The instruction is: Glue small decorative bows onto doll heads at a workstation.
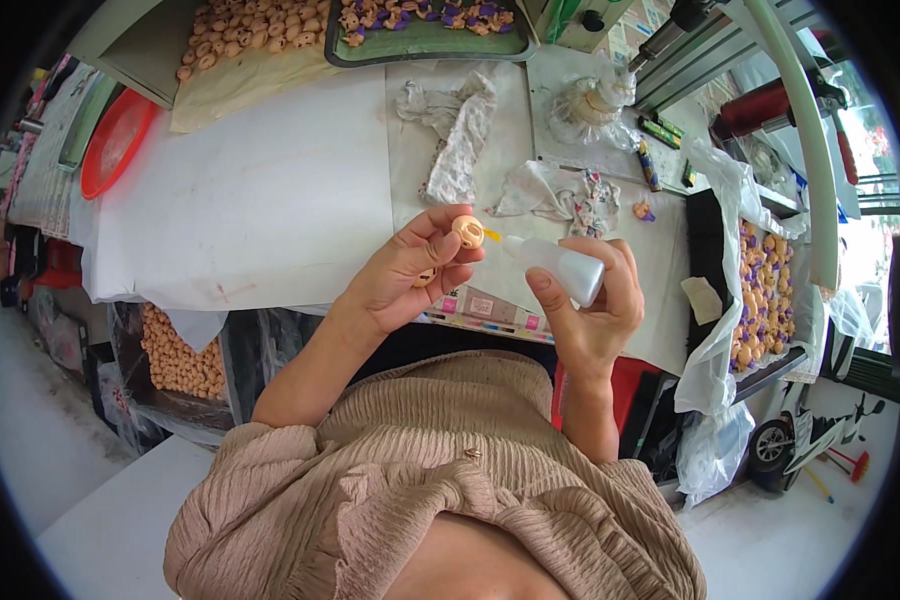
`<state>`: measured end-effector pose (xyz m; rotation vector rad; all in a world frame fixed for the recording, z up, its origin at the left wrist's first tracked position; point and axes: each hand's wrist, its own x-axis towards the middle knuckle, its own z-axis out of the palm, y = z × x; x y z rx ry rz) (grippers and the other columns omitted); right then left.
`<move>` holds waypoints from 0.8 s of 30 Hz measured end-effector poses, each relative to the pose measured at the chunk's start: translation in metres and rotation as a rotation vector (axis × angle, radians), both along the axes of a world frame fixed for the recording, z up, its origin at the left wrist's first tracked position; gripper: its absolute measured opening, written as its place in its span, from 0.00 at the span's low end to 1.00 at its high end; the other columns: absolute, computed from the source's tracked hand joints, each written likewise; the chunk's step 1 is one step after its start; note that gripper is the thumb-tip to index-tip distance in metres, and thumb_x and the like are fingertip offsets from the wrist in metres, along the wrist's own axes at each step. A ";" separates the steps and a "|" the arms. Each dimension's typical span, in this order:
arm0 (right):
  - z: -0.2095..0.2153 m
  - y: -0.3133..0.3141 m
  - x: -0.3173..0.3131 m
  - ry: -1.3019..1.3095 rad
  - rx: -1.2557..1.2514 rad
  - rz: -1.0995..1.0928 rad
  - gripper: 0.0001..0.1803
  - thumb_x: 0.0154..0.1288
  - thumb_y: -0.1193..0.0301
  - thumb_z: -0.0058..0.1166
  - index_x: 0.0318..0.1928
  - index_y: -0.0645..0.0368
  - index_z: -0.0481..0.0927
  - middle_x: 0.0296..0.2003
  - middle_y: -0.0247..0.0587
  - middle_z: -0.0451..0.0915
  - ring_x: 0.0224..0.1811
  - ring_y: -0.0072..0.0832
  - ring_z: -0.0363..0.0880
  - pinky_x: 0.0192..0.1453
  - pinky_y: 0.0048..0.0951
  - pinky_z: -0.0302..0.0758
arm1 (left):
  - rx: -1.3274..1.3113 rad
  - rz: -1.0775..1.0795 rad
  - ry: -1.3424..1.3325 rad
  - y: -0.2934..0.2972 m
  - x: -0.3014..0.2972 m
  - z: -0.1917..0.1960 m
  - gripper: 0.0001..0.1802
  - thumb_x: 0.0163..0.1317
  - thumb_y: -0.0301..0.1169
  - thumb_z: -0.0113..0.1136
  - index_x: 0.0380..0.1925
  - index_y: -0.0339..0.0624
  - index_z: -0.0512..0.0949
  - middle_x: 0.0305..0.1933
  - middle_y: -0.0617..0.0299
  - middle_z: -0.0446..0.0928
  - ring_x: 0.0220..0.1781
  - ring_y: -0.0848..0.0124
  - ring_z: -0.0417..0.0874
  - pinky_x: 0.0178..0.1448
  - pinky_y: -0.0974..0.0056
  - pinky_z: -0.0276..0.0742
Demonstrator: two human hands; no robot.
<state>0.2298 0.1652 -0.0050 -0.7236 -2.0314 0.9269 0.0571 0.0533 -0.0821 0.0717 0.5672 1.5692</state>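
Between the thumb and fingers of my left hand [390,275] is a small peach-coloured doll head [467,233], its opening turned up toward me. A second doll head [426,277] shows lower in the same hand, partly covered by the fingers. My right hand [602,325] is wrapped round a white squeeze bottle [568,271], tilted to the left. The bottle's thin yellow nozzle [493,236] reaches to the doll head; I cannot tell whether it touches. Both hands are above the front edge of the worktable [270,190].
Loose doll heads [260,25] lie at the back left, beside a green tray [430,42] of peach and purple figures. Crumpled cloths [462,140] lie mid-table. A lined box of figures [767,290] stands right, near a press [760,108]. A red basin [118,145] is far left.
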 end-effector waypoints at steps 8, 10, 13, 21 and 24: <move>0.001 -0.001 -0.003 0.002 0.021 0.014 0.19 0.47 0.69 0.75 0.38 0.62 0.81 0.32 0.36 0.76 0.30 0.22 0.74 0.32 0.22 0.69 | 0.008 0.000 -0.017 0.000 0.000 0.001 0.20 0.64 0.29 0.62 0.57 0.51 0.74 0.50 0.67 0.78 0.51 0.74 0.81 0.51 0.71 0.82; 0.001 -0.001 -0.003 -0.004 0.021 0.017 0.19 0.47 0.69 0.75 0.38 0.62 0.81 0.31 0.36 0.76 0.30 0.23 0.74 0.32 0.22 0.69 | -0.009 0.004 -0.001 0.001 0.000 0.001 0.20 0.64 0.29 0.62 0.57 0.50 0.74 0.50 0.66 0.78 0.51 0.74 0.81 0.51 0.71 0.82; 0.002 -0.001 -0.001 -0.017 0.032 0.021 0.19 0.46 0.68 0.75 0.37 0.62 0.81 0.31 0.36 0.76 0.30 0.23 0.74 0.31 0.23 0.69 | -0.006 0.005 -0.007 0.001 0.001 0.001 0.20 0.64 0.29 0.61 0.57 0.50 0.74 0.50 0.66 0.78 0.50 0.73 0.81 0.51 0.71 0.82; 0.002 0.000 0.002 -0.014 0.040 0.040 0.19 0.46 0.68 0.75 0.37 0.62 0.81 0.31 0.36 0.76 0.30 0.23 0.75 0.31 0.24 0.69 | -0.005 0.000 0.003 0.000 0.002 -0.004 0.22 0.65 0.27 0.59 0.60 0.50 0.72 0.57 0.62 0.75 0.52 0.72 0.80 0.50 0.71 0.83; 0.001 0.001 0.002 -0.003 0.017 0.042 0.19 0.46 0.69 0.75 0.37 0.62 0.81 0.31 0.36 0.76 0.30 0.23 0.75 0.31 0.24 0.69 | -0.011 -0.003 0.008 0.001 0.002 -0.003 0.23 0.65 0.27 0.59 0.61 0.51 0.71 0.58 0.62 0.74 0.53 0.72 0.80 0.51 0.71 0.83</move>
